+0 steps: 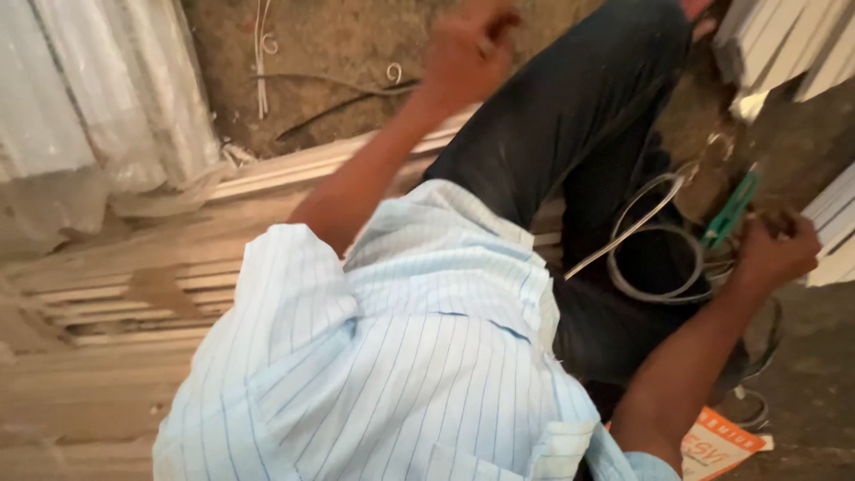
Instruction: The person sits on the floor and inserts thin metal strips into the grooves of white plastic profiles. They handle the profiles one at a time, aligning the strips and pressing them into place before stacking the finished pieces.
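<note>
Pale-blue shirt [419, 356] – thin dark stripes, dark trousers [570, 116], green-handled pliers [732, 209], grey wire coil [655, 267]

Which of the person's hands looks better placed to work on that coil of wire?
The right hand, probably: it rests at the wire coil beside the green-handled pliers. The left hand is raised far from it, blurred.

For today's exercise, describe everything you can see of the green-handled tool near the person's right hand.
The green-handled tool looks like a pair of pliers, though blur hides its exact form. Two slim green grips, seemingly plastic-coated, slant from upper right to lower left, just left of the right hand; whether the fingers grip it cannot be told. Its lower end meets a coil of grey wire lying beside the person's dark trouser leg. The working end is hidden or too blurred to make out.
</note>
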